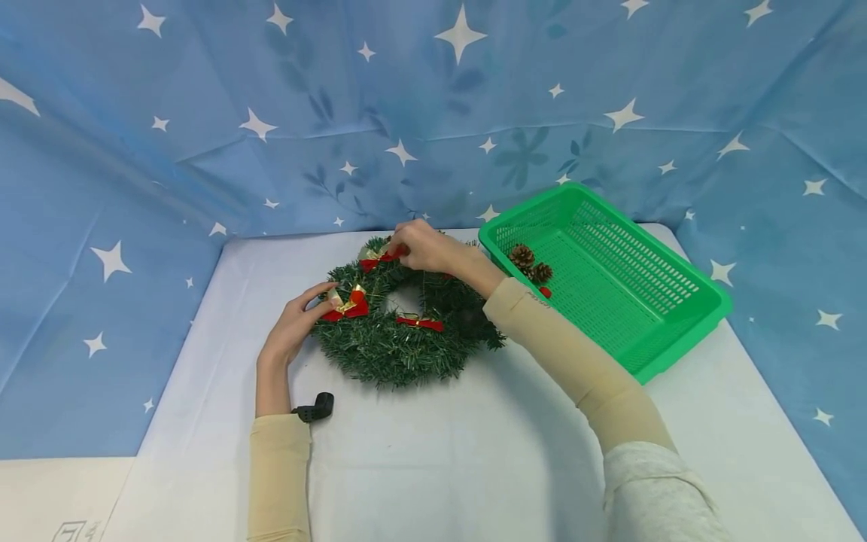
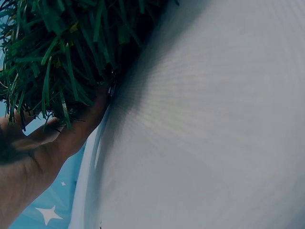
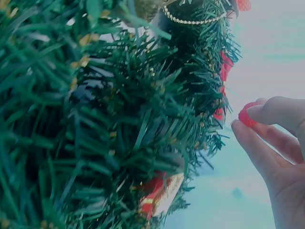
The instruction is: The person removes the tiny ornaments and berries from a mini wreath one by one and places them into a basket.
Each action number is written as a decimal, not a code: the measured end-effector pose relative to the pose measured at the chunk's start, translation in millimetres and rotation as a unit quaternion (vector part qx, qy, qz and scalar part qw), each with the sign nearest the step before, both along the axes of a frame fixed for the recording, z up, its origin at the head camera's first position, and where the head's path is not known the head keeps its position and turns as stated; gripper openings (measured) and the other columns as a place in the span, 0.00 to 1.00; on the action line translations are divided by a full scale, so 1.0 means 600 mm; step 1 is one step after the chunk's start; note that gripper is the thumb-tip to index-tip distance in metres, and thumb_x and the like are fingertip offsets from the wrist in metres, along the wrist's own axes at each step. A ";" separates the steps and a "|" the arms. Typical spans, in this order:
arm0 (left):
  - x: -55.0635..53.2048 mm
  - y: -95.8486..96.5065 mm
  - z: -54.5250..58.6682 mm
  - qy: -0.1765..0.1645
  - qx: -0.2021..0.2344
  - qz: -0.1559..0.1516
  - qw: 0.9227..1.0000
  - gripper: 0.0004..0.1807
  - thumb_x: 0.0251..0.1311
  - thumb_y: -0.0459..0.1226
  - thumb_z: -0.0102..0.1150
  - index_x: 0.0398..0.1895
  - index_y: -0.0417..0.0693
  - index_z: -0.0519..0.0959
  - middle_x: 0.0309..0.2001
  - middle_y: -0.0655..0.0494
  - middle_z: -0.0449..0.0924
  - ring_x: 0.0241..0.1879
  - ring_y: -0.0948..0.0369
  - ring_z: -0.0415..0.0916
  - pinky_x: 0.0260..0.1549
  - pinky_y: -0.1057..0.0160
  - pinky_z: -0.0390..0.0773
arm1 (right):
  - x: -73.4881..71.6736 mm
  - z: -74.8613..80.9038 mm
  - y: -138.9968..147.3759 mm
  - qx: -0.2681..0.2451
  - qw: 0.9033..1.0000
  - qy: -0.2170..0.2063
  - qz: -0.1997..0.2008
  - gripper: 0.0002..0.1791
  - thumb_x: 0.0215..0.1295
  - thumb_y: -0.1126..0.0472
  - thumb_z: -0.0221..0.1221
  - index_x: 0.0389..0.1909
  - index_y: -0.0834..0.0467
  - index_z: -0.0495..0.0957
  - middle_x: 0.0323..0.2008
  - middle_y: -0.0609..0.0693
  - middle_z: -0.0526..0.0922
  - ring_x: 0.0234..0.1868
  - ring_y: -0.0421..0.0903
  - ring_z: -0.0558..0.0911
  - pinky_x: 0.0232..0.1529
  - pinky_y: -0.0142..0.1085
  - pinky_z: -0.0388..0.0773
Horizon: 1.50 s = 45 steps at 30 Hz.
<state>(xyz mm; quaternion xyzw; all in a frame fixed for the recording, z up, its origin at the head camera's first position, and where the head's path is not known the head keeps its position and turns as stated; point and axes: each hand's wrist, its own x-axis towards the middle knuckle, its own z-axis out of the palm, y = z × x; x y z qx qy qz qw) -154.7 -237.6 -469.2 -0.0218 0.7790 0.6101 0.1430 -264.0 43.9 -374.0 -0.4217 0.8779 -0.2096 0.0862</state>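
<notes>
A green tinsel wreath lies on the white table, dressed with red bows edged in gold. My left hand grips its left rim beside one red bow; in the left wrist view, fingers reach beneath the green strands. At the wreath's far side is my right hand, close to another bow. Between thumb and fingertips it pinches a small bumpy red berry, held just off the wreath's edge in the right wrist view. A third bow sits at the front of the centre hole.
To the right stands a green slotted basket, with brown pine cones and a small red ball inside. A string of gold beads hangs across the wreath. Blue star-patterned cloth closes off the table's back and sides.
</notes>
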 end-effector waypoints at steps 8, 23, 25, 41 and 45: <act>-0.002 0.001 -0.003 -0.001 0.000 -0.001 1.000 0.35 0.74 0.50 0.59 0.80 0.56 0.63 0.84 0.53 0.41 0.83 0.44 0.35 0.75 0.29 0.45 | -0.002 0.001 0.027 -0.010 1.000 0.029 0.006 0.12 0.66 0.75 0.60 0.47 0.67 0.88 0.46 0.62 0.86 0.47 0.56 0.84 0.53 0.46 0.82; 0.011 0.011 0.033 -0.009 0.015 -0.006 1.000 0.34 0.76 0.44 0.57 0.80 0.47 0.61 0.84 0.47 0.40 0.83 0.42 0.34 0.76 0.31 0.44 | 0.004 0.009 0.079 -0.024 0.999 0.031 0.001 0.13 0.64 0.78 0.59 0.46 0.70 0.87 0.44 0.63 0.86 0.43 0.56 0.85 0.46 0.43 0.86; 0.013 0.012 0.037 -0.010 0.015 -0.006 1.000 0.33 0.76 0.43 0.56 0.80 0.46 0.61 0.84 0.47 0.40 0.83 0.42 0.35 0.76 0.31 0.44 | 0.004 0.010 0.086 -0.025 0.999 0.026 -0.004 0.13 0.64 0.78 0.59 0.45 0.70 0.87 0.44 0.63 0.86 0.43 0.56 0.86 0.46 0.43 0.86; -0.001 0.000 0.001 0.002 -0.002 -0.005 1.000 0.36 0.74 0.51 0.58 0.80 0.55 0.62 0.84 0.53 0.41 0.83 0.44 0.35 0.75 0.28 0.43 | 0.009 0.029 0.137 -0.026 0.998 -0.007 -0.051 0.11 0.65 0.76 0.63 0.47 0.69 0.87 0.48 0.63 0.87 0.46 0.57 0.88 0.48 0.44 0.87; -0.002 -0.001 0.001 -0.006 -0.002 -0.006 1.000 0.35 0.75 0.50 0.58 0.81 0.55 0.61 0.84 0.53 0.40 0.83 0.43 0.34 0.75 0.28 0.43 | 0.008 0.030 0.149 -0.026 0.998 -0.006 -0.057 0.11 0.66 0.75 0.62 0.46 0.69 0.87 0.47 0.62 0.87 0.46 0.56 0.88 0.48 0.44 0.87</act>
